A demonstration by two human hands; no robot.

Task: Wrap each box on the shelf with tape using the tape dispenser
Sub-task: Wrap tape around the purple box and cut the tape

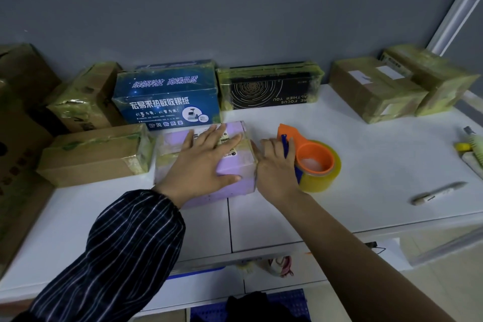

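The left hand (206, 162) lies flat with fingers spread on top of the lilac box (228, 167). The box sits mid-shelf, in front of the taped blue box (167, 97) and black box (269, 89) that line the back edge. Just right of the lilac box, the right hand (274, 165) grips the orange tape dispenser (300, 140), whose tape roll (329, 178) rests on the white shelf (366, 154). A pen (439, 192) lies near the front right edge.

Left hand (206, 162) pressing box (224, 195), right hand (274, 165) gripping dispenser (300, 145)
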